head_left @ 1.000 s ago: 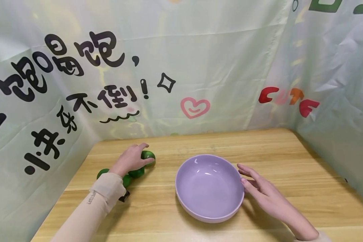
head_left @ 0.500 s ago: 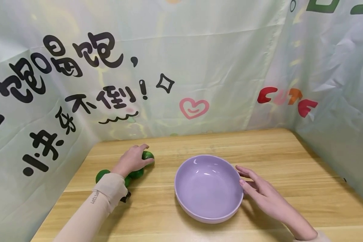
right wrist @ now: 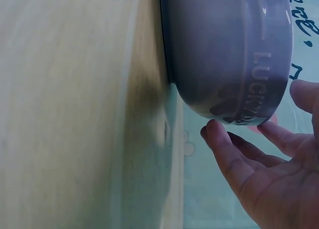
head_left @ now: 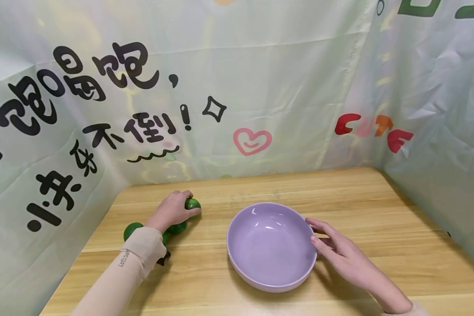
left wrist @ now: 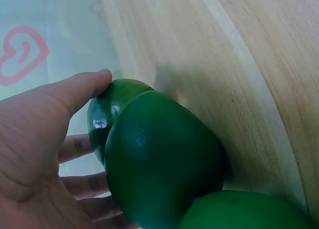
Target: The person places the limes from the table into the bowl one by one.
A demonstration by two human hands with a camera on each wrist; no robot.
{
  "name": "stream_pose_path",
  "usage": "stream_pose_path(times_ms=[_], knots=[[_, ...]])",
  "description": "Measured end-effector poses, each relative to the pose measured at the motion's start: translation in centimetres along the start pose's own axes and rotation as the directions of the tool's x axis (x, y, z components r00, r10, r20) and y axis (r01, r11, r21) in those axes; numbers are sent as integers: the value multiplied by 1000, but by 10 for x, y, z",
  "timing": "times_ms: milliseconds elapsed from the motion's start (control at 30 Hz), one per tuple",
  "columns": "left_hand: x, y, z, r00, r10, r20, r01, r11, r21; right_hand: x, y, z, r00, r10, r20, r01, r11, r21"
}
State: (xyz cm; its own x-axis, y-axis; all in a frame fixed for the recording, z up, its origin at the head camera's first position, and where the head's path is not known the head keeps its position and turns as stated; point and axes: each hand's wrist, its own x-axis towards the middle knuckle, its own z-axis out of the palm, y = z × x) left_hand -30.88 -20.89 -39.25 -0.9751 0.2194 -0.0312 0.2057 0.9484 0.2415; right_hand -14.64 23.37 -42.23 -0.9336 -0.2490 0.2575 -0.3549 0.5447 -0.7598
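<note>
At the left of the head view my left hand [head_left: 171, 213] grips a glossy green fruit [head_left: 192, 203], thumb on one side and fingers on the other. In the left wrist view this gripped fruit [left wrist: 102, 112] is partly hidden behind a larger-looking dark green fruit [left wrist: 162, 156]. A third green fruit [left wrist: 246, 211] shows at the lower edge. Right of centre stands a lilac bowl [head_left: 272, 252] with nothing in it. My right hand [head_left: 347, 259] is at the bowl's right side, with extended fingertips touching its wall and the thumb by the rim.
Behind and under my left wrist lie several more green fruits, one of them a round fruit [head_left: 133, 231] at the left. The wooden table [head_left: 205, 272] meets printed cloth walls [head_left: 292, 87] at the back and both sides.
Both hands, the fruits and the bowl keep almost the same places. The whole head view has shifted slightly. My left fingers have settled closer round the far fruit.
</note>
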Motion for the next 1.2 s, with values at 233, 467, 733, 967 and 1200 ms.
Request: stream_pose_path(times_ms=[233,467,733,967,1200], knots=[[1,-2,2,1000,20,-16,-20,1000,-11,0,2,2,1000,-17,2,17,998,53],[-1,-1,3,999,34,-1,-34,998,-43,-3,2,4,1000,20,16,-21,997,71],[0,-2,2,999,44,-14,-45,998,-43,-2,2,4,1000,19,6,-20,997,71],[0,2,0,998,54,-30,-56,997,-52,-1,3,3,1000,17,-1,-17,998,65],[-2,8,-3,996,74,-48,-77,995,-57,0,3,1,1000,21,-10,-20,998,64]])
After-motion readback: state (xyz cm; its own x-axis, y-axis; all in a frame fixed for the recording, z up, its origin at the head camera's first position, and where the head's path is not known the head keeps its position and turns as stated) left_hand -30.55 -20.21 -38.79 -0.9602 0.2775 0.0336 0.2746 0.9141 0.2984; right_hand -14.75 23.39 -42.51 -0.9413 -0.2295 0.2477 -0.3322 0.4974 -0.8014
